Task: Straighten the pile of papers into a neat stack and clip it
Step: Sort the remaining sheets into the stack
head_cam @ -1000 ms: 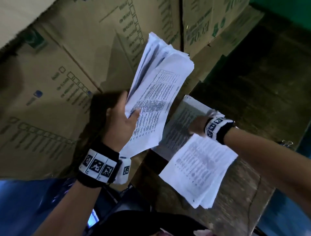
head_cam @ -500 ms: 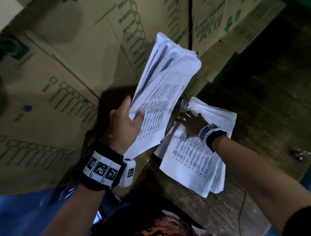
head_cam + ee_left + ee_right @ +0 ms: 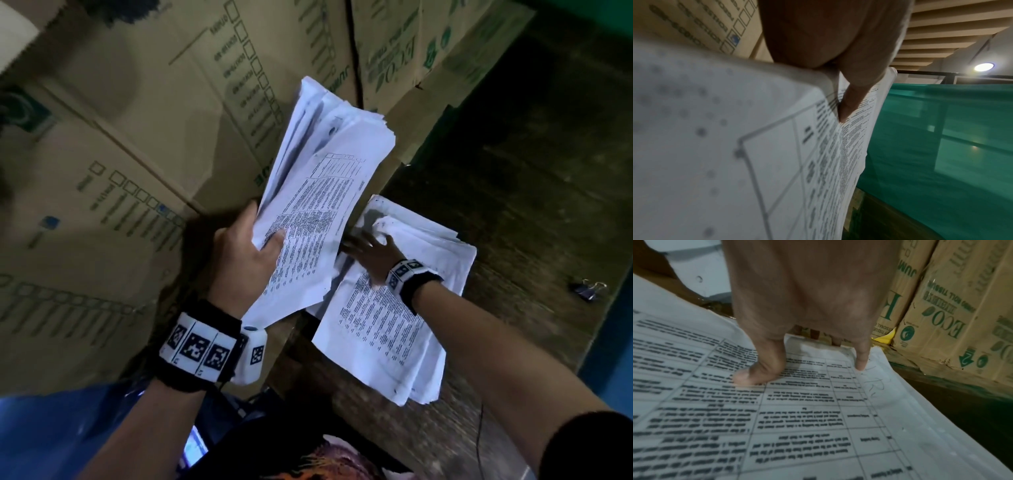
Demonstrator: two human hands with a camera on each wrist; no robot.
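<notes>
The left hand (image 3: 245,260) grips a fanned bundle of papers (image 3: 318,192) raised off the table (image 3: 534,192), thumb pinching its face, freeing the rest for gathering. Just beside it, the right hand (image 3: 371,255) lies spread, fingers flat on the remaining sheets (image 3: 383,332), likely pinning them. A binder clip (image 3: 588,290) waits beyond the right wrist.

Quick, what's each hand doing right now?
Left hand: holding a sheaf of papers up off the table.
Right hand: open, fingers spread flat on the papers on the table.
</notes>
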